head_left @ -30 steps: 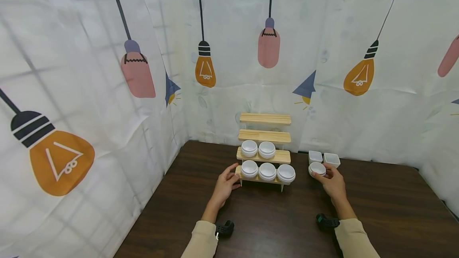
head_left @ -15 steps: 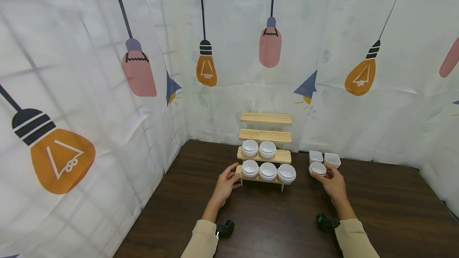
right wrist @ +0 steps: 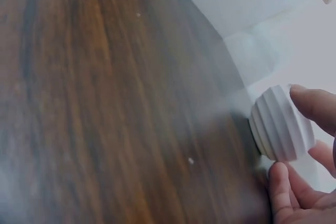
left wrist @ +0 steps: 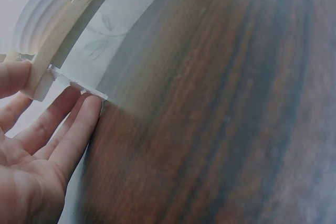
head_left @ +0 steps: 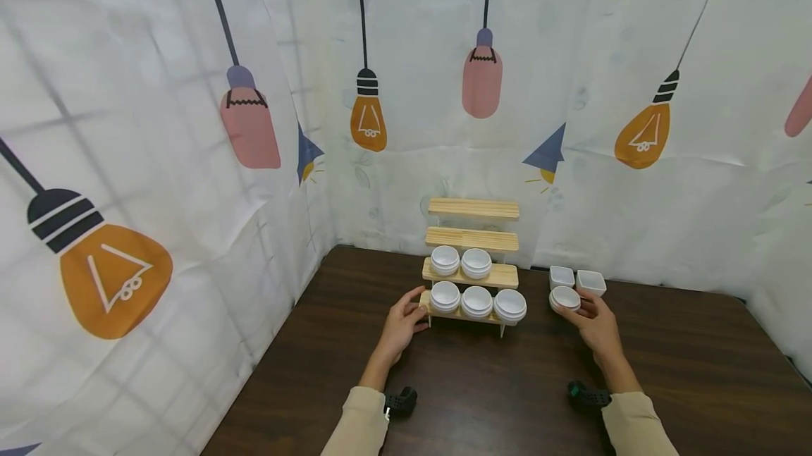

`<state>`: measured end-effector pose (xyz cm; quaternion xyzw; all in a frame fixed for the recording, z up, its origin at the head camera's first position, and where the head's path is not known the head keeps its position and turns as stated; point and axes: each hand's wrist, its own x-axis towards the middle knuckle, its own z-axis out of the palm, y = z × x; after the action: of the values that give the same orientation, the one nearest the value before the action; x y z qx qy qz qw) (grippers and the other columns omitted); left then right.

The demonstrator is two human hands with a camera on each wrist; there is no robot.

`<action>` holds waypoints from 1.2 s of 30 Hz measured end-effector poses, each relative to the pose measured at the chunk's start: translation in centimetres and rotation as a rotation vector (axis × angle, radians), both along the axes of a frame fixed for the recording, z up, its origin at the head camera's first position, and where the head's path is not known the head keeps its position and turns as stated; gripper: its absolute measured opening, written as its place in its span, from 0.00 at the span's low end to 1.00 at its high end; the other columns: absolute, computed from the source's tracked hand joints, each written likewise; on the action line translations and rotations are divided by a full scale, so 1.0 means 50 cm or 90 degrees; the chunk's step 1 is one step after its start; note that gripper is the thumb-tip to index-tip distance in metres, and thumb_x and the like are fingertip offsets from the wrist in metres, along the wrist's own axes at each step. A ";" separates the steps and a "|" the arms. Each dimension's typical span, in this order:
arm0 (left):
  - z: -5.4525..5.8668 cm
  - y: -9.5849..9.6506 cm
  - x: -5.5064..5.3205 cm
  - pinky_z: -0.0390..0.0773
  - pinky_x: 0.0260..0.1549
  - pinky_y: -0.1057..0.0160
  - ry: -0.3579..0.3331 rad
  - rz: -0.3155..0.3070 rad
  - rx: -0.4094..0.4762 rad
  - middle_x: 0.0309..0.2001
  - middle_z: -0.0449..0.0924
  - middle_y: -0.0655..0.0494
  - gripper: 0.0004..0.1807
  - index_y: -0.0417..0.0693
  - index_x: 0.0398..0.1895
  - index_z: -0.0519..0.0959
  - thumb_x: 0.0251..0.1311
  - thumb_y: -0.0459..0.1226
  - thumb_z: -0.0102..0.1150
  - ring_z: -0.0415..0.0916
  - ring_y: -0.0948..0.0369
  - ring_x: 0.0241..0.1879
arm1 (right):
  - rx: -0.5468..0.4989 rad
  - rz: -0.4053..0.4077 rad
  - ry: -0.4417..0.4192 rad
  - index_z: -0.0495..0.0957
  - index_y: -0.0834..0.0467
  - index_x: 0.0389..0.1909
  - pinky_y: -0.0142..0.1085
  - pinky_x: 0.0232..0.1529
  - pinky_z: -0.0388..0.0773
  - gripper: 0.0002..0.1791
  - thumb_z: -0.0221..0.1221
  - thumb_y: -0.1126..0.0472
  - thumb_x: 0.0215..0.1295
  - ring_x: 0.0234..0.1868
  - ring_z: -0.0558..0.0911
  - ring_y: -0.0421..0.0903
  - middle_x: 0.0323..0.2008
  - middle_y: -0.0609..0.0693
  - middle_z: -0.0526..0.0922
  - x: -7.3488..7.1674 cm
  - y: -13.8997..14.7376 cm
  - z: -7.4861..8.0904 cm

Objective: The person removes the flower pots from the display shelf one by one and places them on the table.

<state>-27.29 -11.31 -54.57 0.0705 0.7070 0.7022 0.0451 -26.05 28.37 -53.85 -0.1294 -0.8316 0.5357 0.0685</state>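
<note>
A stepped wooden rack [head_left: 472,239] stands near the wall. White round bowls [head_left: 476,302] sit on its two lower shelves. My left hand [head_left: 397,325] holds the left end of the lowest shelf. In the left wrist view the thumb lies at the board end [left wrist: 44,77], and several fingers [left wrist: 79,129] touch the clear support under it. My right hand [head_left: 596,325] grips a ribbed white round bowl [head_left: 564,298] on the table, right of the rack. In the right wrist view the thumb [right wrist: 315,106] is at its rim, with fingers low on its side [right wrist: 281,124].
Two square white bowls [head_left: 562,277] stand just behind the gripped bowl, close to the wall. The rack's two upper shelves [head_left: 472,208] show bare wood. The dark wooden table [head_left: 482,385] meets a white printed curtain [head_left: 406,181] at the back and left.
The head view has shifted slightly. My right wrist has moved a little to the right, its fingers still at the round bowl. The left hand stays at the rack's end.
</note>
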 end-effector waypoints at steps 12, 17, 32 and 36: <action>0.007 0.001 -0.003 0.86 0.52 0.50 -0.003 0.003 0.002 0.51 0.82 0.39 0.28 0.45 0.77 0.65 0.76 0.34 0.52 0.79 0.53 0.52 | -0.028 -0.127 0.043 0.70 0.59 0.68 0.25 0.33 0.73 0.32 0.66 0.50 0.69 0.39 0.72 0.35 0.45 0.45 0.76 0.018 -0.009 0.041; 0.006 0.002 -0.002 0.86 0.53 0.49 -0.003 0.003 0.001 0.51 0.81 0.38 0.28 0.45 0.77 0.65 0.76 0.34 0.52 0.79 0.51 0.52 | -0.071 -0.119 0.118 0.74 0.62 0.61 0.22 0.34 0.74 0.25 0.68 0.56 0.67 0.36 0.75 0.31 0.35 0.32 0.76 0.024 -0.042 0.077; 0.007 0.001 0.001 0.86 0.52 0.51 -0.001 -0.006 0.003 0.52 0.80 0.36 0.28 0.45 0.77 0.64 0.77 0.35 0.52 0.79 0.52 0.52 | -0.026 0.062 0.165 0.76 0.62 0.58 0.26 0.36 0.76 0.21 0.66 0.57 0.69 0.39 0.77 0.32 0.39 0.34 0.78 0.013 -0.140 0.152; 0.005 0.000 0.001 0.86 0.53 0.50 -0.002 -0.006 0.001 0.53 0.80 0.35 0.27 0.46 0.77 0.65 0.77 0.35 0.52 0.79 0.54 0.51 | -0.029 0.096 0.162 0.76 0.62 0.58 0.27 0.35 0.75 0.22 0.66 0.57 0.69 0.39 0.77 0.33 0.43 0.44 0.80 0.002 -0.166 0.166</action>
<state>-27.26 -11.30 -54.30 0.0730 0.7059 0.7028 0.0496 -25.94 20.05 -45.54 0.0009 -0.8113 0.5701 0.1296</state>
